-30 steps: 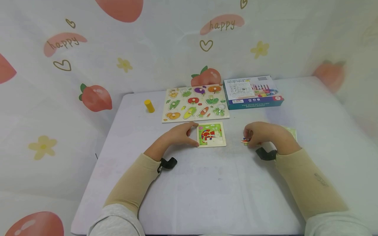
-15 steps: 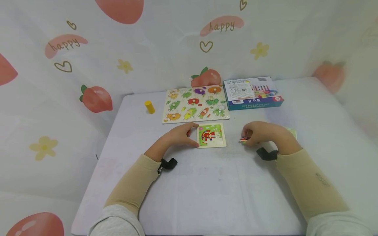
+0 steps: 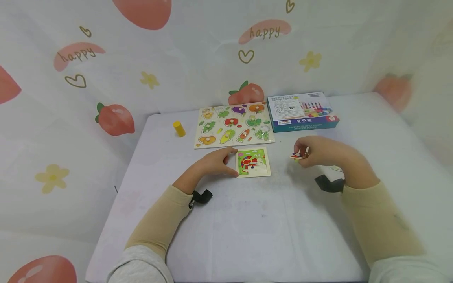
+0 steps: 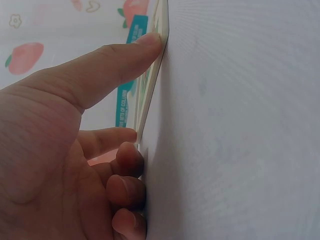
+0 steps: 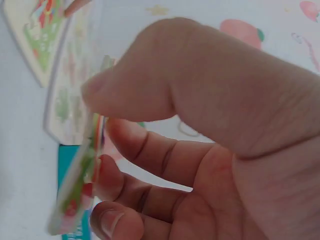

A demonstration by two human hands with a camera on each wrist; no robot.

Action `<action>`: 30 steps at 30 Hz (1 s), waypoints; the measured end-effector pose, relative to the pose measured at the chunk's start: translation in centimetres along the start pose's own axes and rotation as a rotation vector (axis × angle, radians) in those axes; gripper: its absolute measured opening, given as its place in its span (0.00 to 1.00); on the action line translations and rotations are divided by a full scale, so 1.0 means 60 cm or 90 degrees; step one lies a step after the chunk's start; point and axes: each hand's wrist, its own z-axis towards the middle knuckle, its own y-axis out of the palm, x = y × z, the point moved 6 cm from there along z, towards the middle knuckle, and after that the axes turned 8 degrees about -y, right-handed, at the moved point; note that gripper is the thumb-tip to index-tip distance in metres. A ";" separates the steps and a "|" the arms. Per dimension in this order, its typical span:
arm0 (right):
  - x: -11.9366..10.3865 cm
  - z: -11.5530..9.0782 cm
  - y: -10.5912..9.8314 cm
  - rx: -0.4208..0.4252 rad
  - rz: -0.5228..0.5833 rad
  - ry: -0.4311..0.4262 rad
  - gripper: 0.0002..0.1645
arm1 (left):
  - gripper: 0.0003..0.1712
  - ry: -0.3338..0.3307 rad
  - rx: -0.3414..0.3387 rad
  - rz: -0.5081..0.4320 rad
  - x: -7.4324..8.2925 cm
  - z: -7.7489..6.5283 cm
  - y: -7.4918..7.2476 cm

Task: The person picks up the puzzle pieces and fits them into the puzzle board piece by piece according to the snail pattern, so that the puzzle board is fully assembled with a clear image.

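Observation:
A small square jigsaw board (image 3: pixel 262 170), partly filled with a red and green snail picture, lies flat on the table. My left hand (image 3: pixel 214 162) holds it by its left side, thumb and index finger at the two corners; its other fingers curl loosely by the table in the left wrist view. To the right, my right hand (image 3: pixel 318 151) is raised over the table. Between thumb and fingers it pinches small colourful puzzle pieces (image 3: pixel 296 156); in the right wrist view the pieces (image 5: pixel 75 200) are blurred and overlap, so their number is unclear.
Behind the board lies a vegetable peg puzzle (image 3: pixel 218 130), with a beaded-boxes carton (image 3: pixel 308 124) to its right. A yellow cylinder (image 3: pixel 179 129) stands at the back left. Beneath my right wrist, a flat pale green item (image 3: pixel 336 168) shows partly.
My right hand has lifted off the table with the puzzle pieces and shifted slightly away from me. The left hand and the jigsaw board have stayed in place.

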 end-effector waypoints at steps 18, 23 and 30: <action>-0.063 -0.066 -0.063 0.162 -0.027 -0.067 0.17 | 0.52 -0.016 0.003 0.009 0.000 -0.001 0.000; -0.069 -0.074 -0.069 0.171 -0.036 -0.080 0.15 | 0.53 -0.017 0.002 0.009 0.000 -0.002 0.000; -0.070 -0.078 -0.071 0.178 -0.040 -0.086 0.14 | 0.53 -0.009 0.001 0.009 -0.001 0.000 0.000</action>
